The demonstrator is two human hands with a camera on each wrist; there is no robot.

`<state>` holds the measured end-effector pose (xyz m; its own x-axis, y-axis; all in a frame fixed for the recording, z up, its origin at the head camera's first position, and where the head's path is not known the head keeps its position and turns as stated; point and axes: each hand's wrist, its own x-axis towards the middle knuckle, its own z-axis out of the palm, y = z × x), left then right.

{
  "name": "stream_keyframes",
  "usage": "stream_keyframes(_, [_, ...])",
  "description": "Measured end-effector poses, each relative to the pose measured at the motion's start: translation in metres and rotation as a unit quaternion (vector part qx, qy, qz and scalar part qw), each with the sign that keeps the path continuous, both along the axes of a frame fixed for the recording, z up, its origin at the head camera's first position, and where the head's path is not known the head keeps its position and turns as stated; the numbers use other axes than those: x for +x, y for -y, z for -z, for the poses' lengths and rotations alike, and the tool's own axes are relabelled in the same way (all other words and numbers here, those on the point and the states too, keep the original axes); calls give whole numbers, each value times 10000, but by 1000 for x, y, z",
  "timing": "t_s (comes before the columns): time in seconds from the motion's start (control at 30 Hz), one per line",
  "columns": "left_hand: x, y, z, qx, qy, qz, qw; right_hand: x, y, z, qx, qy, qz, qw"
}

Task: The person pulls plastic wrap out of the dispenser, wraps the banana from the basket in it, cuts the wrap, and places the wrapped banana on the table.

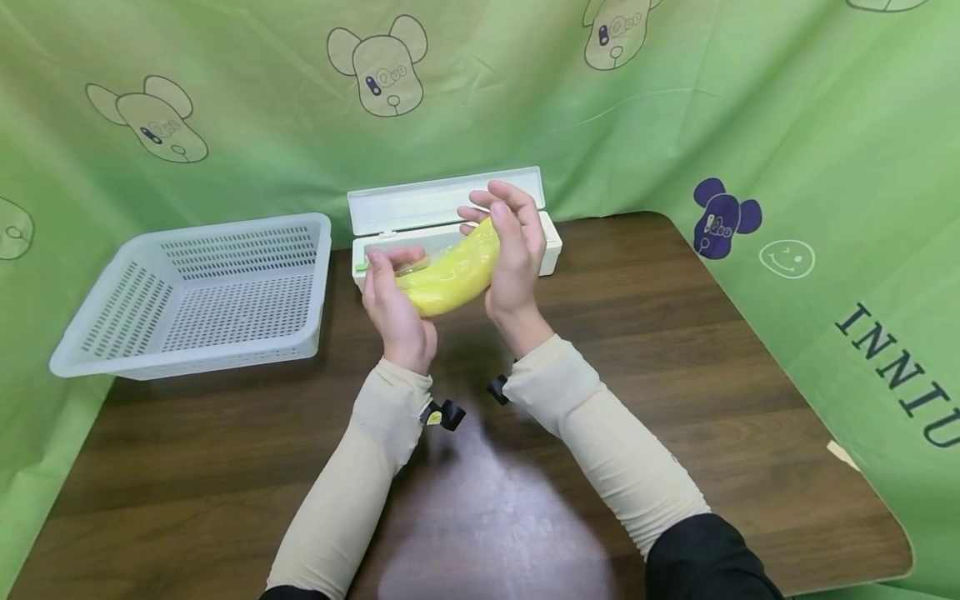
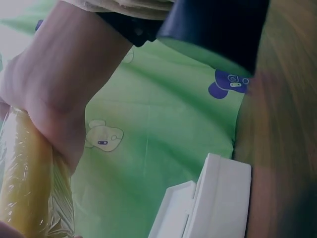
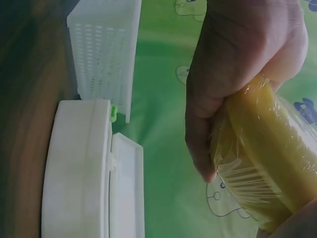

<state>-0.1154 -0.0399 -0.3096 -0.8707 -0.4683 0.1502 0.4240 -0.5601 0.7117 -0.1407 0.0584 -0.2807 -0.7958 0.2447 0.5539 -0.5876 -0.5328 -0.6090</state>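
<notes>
Clear, wrinkled, glossy film covers a yellow banana [image 1: 453,271], held above the table between both hands. My left hand [image 1: 401,312] grips its lower left end, thumb towards me. At the raised right end, my right hand [image 1: 517,258] curves round the fruit, its thumb near the tip and its fingers on the far side. Both wrist views show the film [image 3: 252,183] closely, creased and shiny over the yellow skin. Just behind the hands stands a long white box [image 1: 551,242] with its lid [image 1: 442,200] raised; the hands partly hide it.
A pale plastic basket [image 1: 322,283] with perforated walls stands on the brown wooden table [image 1: 637,375], left of the box. A green curtain [image 1: 262,67] with cartoon prints hangs behind and along the right side. A small green piece [image 3: 114,113] sits at the box's end.
</notes>
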Motion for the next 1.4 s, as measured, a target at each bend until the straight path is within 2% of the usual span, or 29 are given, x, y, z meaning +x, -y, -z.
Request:
stream_keyframes(0.17, [-3, -1, 2, 142, 152, -67, 9998, -1, 2, 2, 130, 197, -165, 9996])
stream_keyframes(0.43, [-6, -1, 7, 227, 286, 2, 9993, -3, 2, 9, 196, 485, -537, 9972])
stream_keyframes(0.63, [-8, 4, 6, 394, 207, 185, 9988, 0, 2, 21, 519, 674, -1102, 9903])
stream_keyframes(0.77, [-9, 13, 3, 240, 109, 186, 9995, 4, -9, 24, 705, 737, -1295, 9863])
stream_keyframes(0.93, [-7, 21, 2, -261, -44, 111, 9996, 3, -31, 7, 412, 699, -1030, 9914])
stream_keyframes(1.13, [-4, 11, 4, -725, -295, 214, 9967, 4, -36, -13, -141, 641, -727, 9952])
stream_keyframes(1.23, [-4, 5, 5, -746, -276, 294, 9964, 5, -31, -13, -145, 727, -624, 9953])
stream_keyframes(1.4, [-6, -1, 3, -545, -120, 267, 9981, 5, -22, -4, -70, 736, -428, 9963])
